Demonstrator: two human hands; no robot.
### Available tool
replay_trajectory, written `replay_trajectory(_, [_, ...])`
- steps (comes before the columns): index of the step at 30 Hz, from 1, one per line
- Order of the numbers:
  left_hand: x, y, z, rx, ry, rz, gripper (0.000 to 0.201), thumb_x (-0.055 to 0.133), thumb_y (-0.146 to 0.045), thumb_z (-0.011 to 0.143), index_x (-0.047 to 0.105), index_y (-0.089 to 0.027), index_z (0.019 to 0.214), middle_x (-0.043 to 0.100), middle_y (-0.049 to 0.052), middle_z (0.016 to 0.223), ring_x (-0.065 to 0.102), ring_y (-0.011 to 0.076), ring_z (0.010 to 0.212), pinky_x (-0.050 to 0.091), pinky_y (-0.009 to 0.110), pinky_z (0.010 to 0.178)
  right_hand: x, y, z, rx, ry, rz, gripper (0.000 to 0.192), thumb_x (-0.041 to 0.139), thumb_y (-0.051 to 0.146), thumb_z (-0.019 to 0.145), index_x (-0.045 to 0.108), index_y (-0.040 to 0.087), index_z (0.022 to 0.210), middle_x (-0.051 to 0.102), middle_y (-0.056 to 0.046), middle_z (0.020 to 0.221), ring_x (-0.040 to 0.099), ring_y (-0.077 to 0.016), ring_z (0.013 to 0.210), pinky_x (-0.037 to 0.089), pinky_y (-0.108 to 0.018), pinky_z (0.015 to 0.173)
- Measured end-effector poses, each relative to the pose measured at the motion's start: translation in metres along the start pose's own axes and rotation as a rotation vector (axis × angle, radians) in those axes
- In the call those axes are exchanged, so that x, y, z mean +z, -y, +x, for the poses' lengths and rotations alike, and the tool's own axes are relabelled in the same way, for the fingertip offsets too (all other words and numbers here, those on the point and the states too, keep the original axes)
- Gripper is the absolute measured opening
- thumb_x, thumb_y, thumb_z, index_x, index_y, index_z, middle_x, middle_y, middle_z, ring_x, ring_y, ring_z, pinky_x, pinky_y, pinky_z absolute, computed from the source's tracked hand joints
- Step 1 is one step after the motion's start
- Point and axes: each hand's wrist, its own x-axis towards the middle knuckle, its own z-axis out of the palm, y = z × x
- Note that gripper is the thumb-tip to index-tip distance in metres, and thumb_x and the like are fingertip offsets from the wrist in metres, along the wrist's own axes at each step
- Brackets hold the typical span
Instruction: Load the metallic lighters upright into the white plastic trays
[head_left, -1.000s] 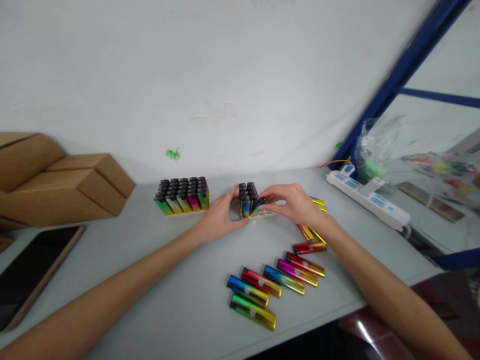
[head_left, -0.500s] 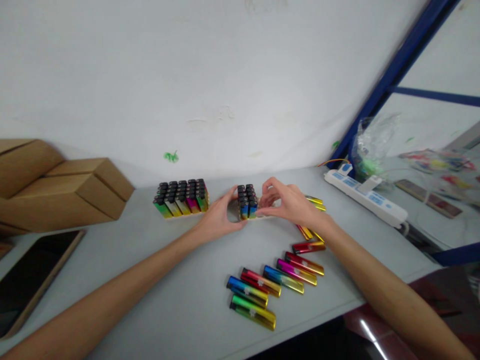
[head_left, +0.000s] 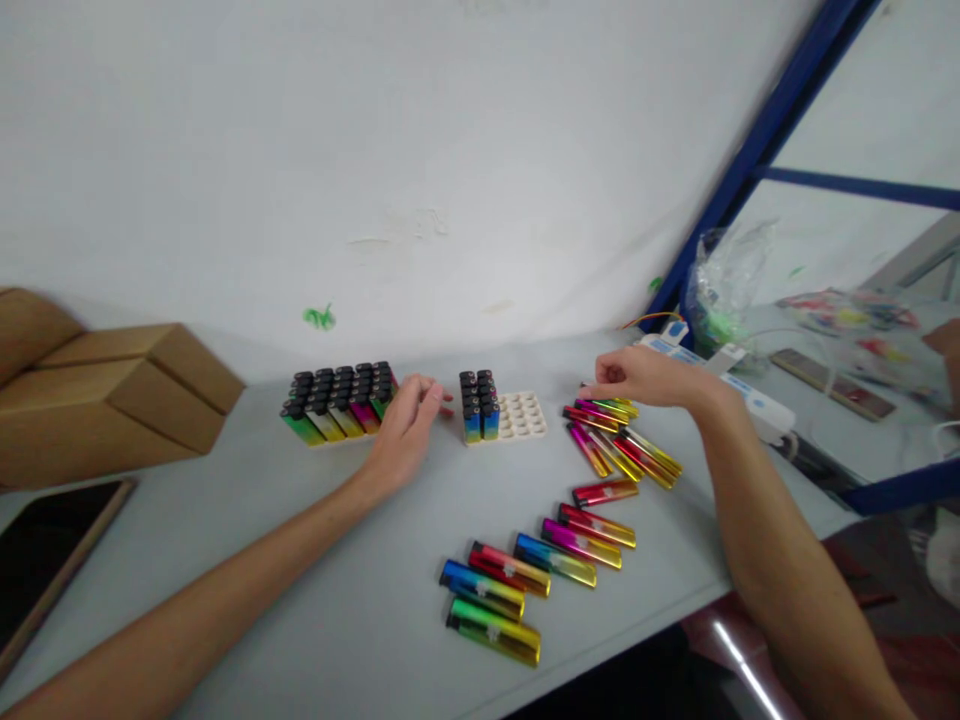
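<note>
My left hand (head_left: 405, 430) rests between two white trays, holding nothing, its fingers loosely bent and slightly apart. To its left, a full block of upright lighters (head_left: 341, 400) with black tops stands in one tray. On its right, the second white tray (head_left: 523, 415) has round-edged slots, with two columns of blue-and-yellow lighters (head_left: 481, 405) at its left end. My right hand (head_left: 637, 378) is over a loose pile of shiny lighters (head_left: 611, 412), fingers curled and pinched on a lighter at the pile's far end. That lighter is mostly hidden.
Several coloured lighters (head_left: 570, 555) lie in a slanting row towards the table's front edge. Brown cardboard boxes (head_left: 112, 400) and a phone (head_left: 60, 560) are at left. A white power strip (head_left: 757, 405) and a clear plastic bag (head_left: 727, 275) stand by the blue frame (head_left: 750, 150).
My right hand has left the partly filled tray and moved right to the loose lighters. My left hand has let go of that tray's side and shifted left. The view has turned slightly.
</note>
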Motion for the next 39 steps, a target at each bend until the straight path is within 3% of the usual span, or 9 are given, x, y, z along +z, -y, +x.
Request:
replay_trajectory(2, [-0.001,-0.004,0.001,0.013,0.012,0.089,0.044,0.044,-0.052,0.104,0.064,-0.019,0.084,0.064,0.005,0.095,0.064,0.0221,0.094,0.05,0.035,0.089,0.001,-0.003,-0.001,0.031,0.174,0.051,0.053,0.071,0.073,0.078,0.067,0.02,0.077,0.071,-0.003,0.071,0.061,-0.0186,0.065,0.038,-0.029,0.058])
replay_trajectory(4, [-0.001,-0.007,0.002,0.015,0.045,0.147,0.049,0.044,-0.052,0.103,0.063,-0.018,0.073,0.063,0.005,0.087,0.063,0.0212,0.087,0.047,0.033,0.082,0.004,-0.003,-0.001,0.037,0.256,0.061,0.046,0.077,0.064,0.075,0.071,0.019,0.085,0.075,-0.004,0.079,0.066,-0.0201,0.071,0.042,-0.029,0.06])
replay_trajectory(10, [0.0,-0.007,-0.002,0.036,0.123,0.185,0.053,0.031,-0.048,0.107,0.042,-0.022,0.062,0.044,-0.002,0.06,0.046,0.0151,0.059,0.036,0.031,0.062,0.019,0.005,0.011,-0.018,0.237,0.017,0.027,0.078,0.046,0.081,0.076,0.021,0.092,0.077,-0.004,0.083,0.069,-0.0204,0.074,0.046,-0.029,0.063])
replay_trajectory(14, [0.003,-0.013,-0.009,0.192,0.179,0.268,0.05,0.033,-0.038,0.108,0.034,-0.022,0.06,0.038,-0.003,0.057,0.04,0.0127,0.052,0.032,0.03,0.057,0.028,0.013,0.015,-0.075,0.223,0.006,0.019,0.077,0.038,0.082,0.077,0.021,0.09,0.075,-0.005,0.082,0.068,-0.0212,0.074,0.047,-0.029,0.064])
replay_trajectory(19, [0.003,-0.016,-0.017,0.466,0.357,0.351,0.049,0.037,-0.028,0.109,0.043,-0.02,0.06,0.044,-0.003,0.057,0.046,0.0111,0.05,0.033,0.028,0.055,0.027,0.02,0.01,-0.205,0.092,-0.009,0.023,0.069,0.039,0.091,0.073,0.018,0.1,0.074,-0.01,0.1,0.067,-0.023,0.087,0.048,-0.031,0.075])
replay_trajectory(23, [0.003,-0.014,-0.02,0.574,0.437,0.413,0.051,0.039,-0.026,0.109,0.048,-0.018,0.059,0.045,-0.002,0.056,0.045,0.0103,0.05,0.034,0.027,0.055,0.019,0.027,0.005,-0.245,0.036,0.132,0.026,0.06,0.042,0.1,0.063,0.018,0.11,0.073,-0.006,0.088,0.065,-0.0197,0.077,0.045,-0.03,0.069])
replay_trajectory(31, [0.006,-0.011,-0.021,0.56,0.51,0.531,0.05,0.047,-0.028,0.106,0.05,-0.018,0.057,0.046,-0.003,0.056,0.045,0.0098,0.048,0.033,0.029,0.054,0.031,0.052,0.005,-0.407,-0.026,0.691,0.03,0.052,0.05,0.105,0.052,0.022,0.115,0.057,0.003,0.075,0.057,-0.0146,0.067,0.048,-0.029,0.066])
replay_trajectory(34, [0.006,-0.012,-0.02,0.551,0.523,0.544,0.05,0.046,-0.028,0.106,0.052,-0.018,0.057,0.047,-0.003,0.056,0.045,0.0105,0.048,0.034,0.03,0.054,0.044,0.061,0.011,-0.369,-0.102,0.768,0.03,0.05,0.054,0.105,0.05,0.024,0.107,0.048,0.006,0.071,0.045,-0.0126,0.061,0.04,-0.026,0.057])
replay_trajectory(39, [0.007,-0.013,-0.02,0.52,0.516,0.541,0.051,0.043,-0.028,0.106,0.054,-0.019,0.057,0.05,-0.001,0.057,0.046,0.0116,0.05,0.033,0.03,0.054,0.061,0.076,0.019,-0.262,-0.357,0.725,0.043,0.047,0.061,0.103,0.046,0.024,0.081,0.042,0.005,0.067,0.04,-0.0122,0.061,0.033,-0.027,0.057])
